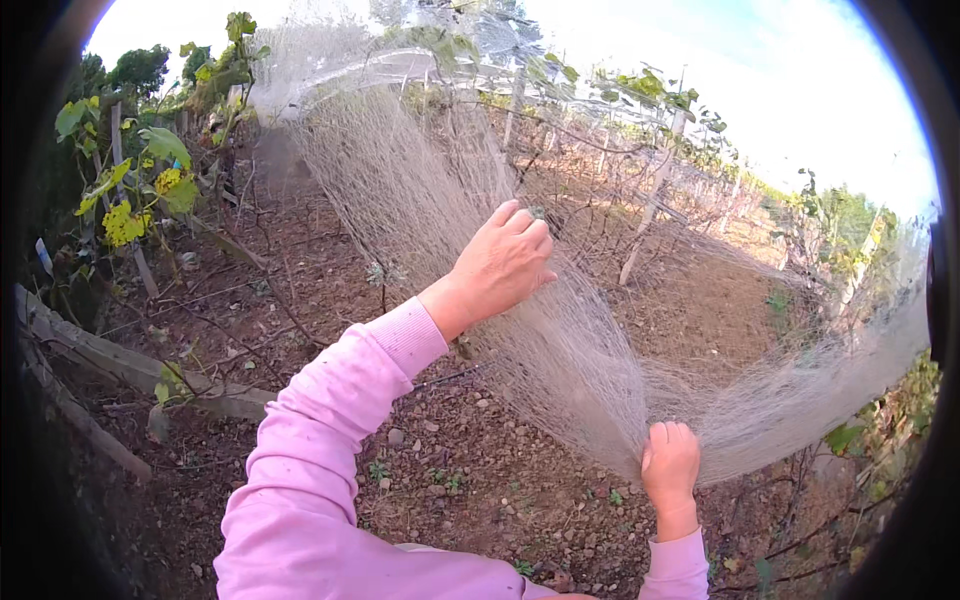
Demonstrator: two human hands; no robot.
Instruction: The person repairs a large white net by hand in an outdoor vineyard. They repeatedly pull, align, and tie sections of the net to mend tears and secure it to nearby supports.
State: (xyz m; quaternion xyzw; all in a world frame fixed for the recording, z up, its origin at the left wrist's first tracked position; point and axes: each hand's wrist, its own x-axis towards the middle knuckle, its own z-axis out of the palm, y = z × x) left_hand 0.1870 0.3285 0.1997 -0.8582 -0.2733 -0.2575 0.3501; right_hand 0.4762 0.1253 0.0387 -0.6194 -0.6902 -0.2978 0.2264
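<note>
A fine white net [590, 350] hangs in front of me, stretched from the upper left across the middle and out to the right edge. My left hand [505, 257] is raised at the centre with its fingers curled against the netting; a small greenish bit shows by its fingertips. Lower and to the right, my right hand [671, 462] is closed in a fist round a gathered part of the net, which fans out from it to both sides. Both arms wear pink sleeves.
Wooden posts [655, 200] and vines stand in rows beyond the net. Leafy vine shoots [165, 150] rise at the left beside a post. A weathered wooden beam [150, 360] slants at the lower left. Stony brown soil [450, 480] with small weeds lies below.
</note>
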